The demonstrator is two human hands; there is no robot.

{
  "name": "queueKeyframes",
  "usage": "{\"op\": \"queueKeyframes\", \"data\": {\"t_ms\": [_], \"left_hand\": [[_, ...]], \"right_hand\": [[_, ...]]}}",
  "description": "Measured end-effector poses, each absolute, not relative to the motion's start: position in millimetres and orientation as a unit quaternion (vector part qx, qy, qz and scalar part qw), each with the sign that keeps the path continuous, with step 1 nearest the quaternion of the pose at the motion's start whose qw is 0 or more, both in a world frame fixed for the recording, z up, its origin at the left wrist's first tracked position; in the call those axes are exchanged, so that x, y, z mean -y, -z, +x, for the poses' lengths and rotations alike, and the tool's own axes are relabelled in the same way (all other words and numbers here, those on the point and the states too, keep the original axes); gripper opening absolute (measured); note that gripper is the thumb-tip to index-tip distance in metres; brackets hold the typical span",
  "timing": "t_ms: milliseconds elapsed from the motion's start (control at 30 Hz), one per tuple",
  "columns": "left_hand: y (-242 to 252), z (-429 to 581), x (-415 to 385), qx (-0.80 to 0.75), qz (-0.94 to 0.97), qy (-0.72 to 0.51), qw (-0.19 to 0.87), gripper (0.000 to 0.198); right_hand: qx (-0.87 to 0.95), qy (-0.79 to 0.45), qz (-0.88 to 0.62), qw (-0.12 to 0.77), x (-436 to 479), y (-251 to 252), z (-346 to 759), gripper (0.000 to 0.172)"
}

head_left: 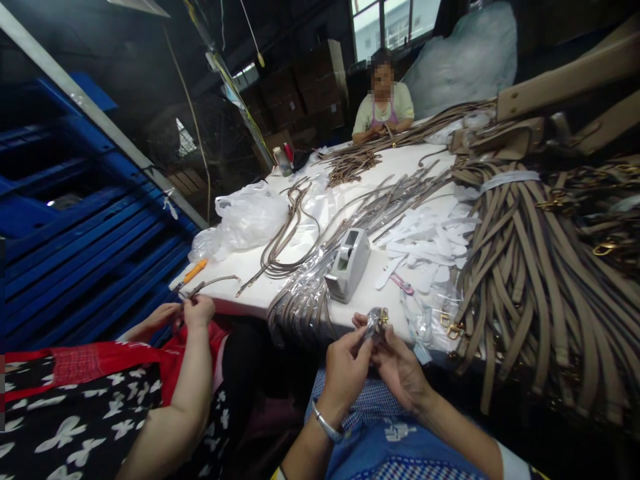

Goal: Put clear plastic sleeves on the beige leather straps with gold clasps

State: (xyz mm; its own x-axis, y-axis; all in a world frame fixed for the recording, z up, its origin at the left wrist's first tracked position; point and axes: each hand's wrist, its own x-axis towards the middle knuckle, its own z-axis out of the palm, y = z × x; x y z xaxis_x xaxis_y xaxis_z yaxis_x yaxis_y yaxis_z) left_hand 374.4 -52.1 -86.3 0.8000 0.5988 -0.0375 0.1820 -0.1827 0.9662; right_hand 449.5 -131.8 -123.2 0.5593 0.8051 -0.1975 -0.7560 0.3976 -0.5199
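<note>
The small gold metal clasp (379,321), shiny and half wrapped in crinkled clear film, sits pinched between the fingers (361,335) of your left hand (345,370) and right hand (400,371), both clamped on it just off the tabletop (373,293) edge. It is too small to tell which way it points. Just beyond your fingers stands a grey plastic tape dispenser (349,265); to their right hang flat beige straps (520,287).

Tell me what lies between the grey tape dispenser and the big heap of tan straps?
In the head view, loose white strips and a small pink tool lie on the white table between the tape dispenser and the heap of tan straps.
</note>
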Motion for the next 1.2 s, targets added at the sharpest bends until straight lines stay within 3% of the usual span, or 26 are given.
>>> {"op": "queueKeyframes", "data": {"t_ms": [167,367,600,733,800,867,1000,1200], "left_hand": [[89,383,41,-0.263,0.734,-0.149,0.608,0.04],[81,396,32,-0.25,0.678,-0.145,0.675,0.041],[69,401,26,-0.22,0.671,-0.157,0.69,0.041],[75,405,8,-0.273,0.704,-0.19,0.627,0.045],[80,407,2,-0.283,0.72,-0.188,0.605,0.046],[85,410,0,-0.278,0.728,-0.187,0.599,0.046],[93,414,-2,-0.264,0.727,-0.194,0.603,0.044],[98,413,-10,-0.263,0.722,-0.198,0.609,0.045]], "right_hand": [[0.022,-0.467,-0.333,0.819,126,112,459,0.048],[0.152,-0.422,-0.455,0.769,124,108,480,0.055],[0.349,-0.262,-0.714,0.548,154,84,532,0.045],[0.374,0.003,-0.869,0.323,152,82,595,0.034],[0.377,0.061,-0.888,0.255,139,86,631,0.028],[0.374,0.073,-0.899,0.214,124,92,661,0.03],[0.378,0.067,-0.912,0.144,101,101,692,0.014],[0.359,0.07,-0.919,0.145,97,99,700,0.034]]}}
